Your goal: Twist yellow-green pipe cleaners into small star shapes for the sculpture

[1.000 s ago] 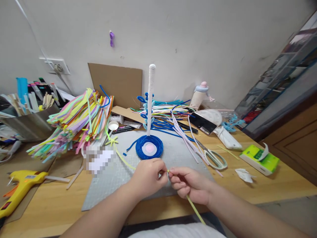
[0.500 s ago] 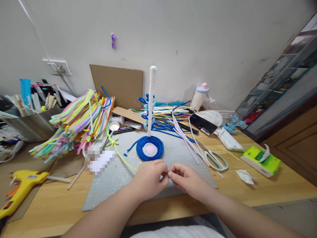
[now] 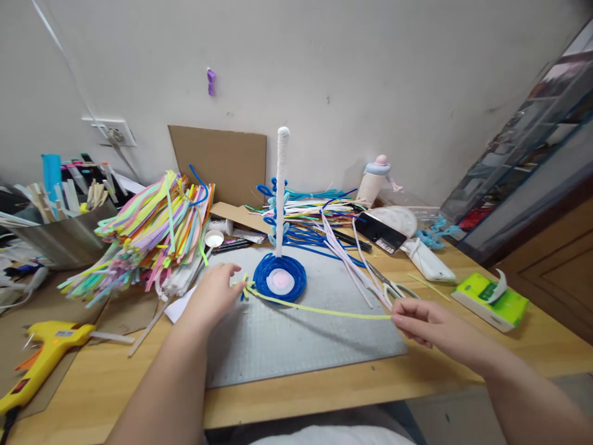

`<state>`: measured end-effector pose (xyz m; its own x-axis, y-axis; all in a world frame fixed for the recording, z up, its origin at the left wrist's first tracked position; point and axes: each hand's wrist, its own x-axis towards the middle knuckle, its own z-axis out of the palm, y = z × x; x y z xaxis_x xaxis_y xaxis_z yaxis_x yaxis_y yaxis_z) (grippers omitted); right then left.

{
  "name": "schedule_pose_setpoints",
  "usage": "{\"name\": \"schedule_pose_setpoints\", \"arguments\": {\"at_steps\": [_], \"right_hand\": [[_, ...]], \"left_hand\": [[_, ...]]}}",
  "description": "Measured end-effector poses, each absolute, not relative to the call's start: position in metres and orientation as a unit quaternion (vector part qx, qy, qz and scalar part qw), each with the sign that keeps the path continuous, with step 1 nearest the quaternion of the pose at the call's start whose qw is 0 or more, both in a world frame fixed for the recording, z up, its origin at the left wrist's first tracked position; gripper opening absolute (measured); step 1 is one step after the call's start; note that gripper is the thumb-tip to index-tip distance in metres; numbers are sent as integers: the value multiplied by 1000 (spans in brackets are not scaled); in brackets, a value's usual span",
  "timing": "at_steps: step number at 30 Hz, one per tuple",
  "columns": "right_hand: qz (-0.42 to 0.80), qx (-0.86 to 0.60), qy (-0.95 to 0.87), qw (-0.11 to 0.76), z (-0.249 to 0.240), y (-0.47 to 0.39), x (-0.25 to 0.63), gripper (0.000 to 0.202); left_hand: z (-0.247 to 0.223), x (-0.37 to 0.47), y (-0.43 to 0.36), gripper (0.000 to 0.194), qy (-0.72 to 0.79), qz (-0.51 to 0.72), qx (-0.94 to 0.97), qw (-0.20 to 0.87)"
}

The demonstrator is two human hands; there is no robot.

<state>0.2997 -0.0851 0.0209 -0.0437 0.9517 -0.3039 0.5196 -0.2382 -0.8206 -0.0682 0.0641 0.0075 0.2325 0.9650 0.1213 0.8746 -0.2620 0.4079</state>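
Note:
A long yellow pipe cleaner (image 3: 324,311) stretches across the grey mat (image 3: 296,358). Its right end is pinched in my right hand (image 3: 424,322), beside the scissors (image 3: 393,287). At its left end is a small yellow star-like shape (image 3: 246,286); my left hand (image 3: 220,293) is right at it, fingers apart, and a firm hold does not show. Behind the strand lies a coiled blue disc (image 3: 264,278) with a white and pink centre. A white wrapped stick (image 3: 280,185) stands upright behind the disc, with blue loops (image 3: 273,213) next to it.
Bundled pipe cleaners (image 3: 152,228) and a yellow glue gun (image 3: 50,346) are at left. A phone (image 3: 380,232), bottle (image 3: 370,182) and green tissue pack (image 3: 491,301) stand or lie at right. Cardboard (image 3: 222,164) leans on the wall.
My hands have moved apart from the middle, left hand leftward and right hand rightward. The yellow strand is now drawn out between them, and its star-shaped end has shifted right, beside the blue disc.

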Motion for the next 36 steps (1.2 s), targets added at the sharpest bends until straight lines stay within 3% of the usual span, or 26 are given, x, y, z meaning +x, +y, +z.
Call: {"name": "schedule_pose_setpoints", "arguments": {"at_steps": [4, 8, 12, 17, 20, 25, 36], "right_hand": [[268, -687, -637, 222, 7, -75, 310, 23], [114, -696, -659, 261, 14, -56, 281, 20], [156, -599, -737, 271, 34, -42, 226, 12], [215, -514, -763, 328, 42, -30, 167, 15], [332, -460, -723, 395, 35, -21, 148, 21], [603, -374, -550, 440, 29, -10, 140, 16], [596, -404, -535, 442, 46, 3, 161, 20]], "left_hand": [[-12, -74, 72, 45, 584, 90, 797, 129], [-16, -72, 77, 25, 600, 69, 788, 122], [-2, -73, 74, 16, 614, 87, 763, 183], [29, -65, 54, 20, 475, 210, 706, 481], [40, -52, 40, 21, 395, 272, 638, 602], [38, -35, 28, 19, 336, 316, 569, 682], [35, -14, 27, 17, 316, 319, 404, 797]]}}
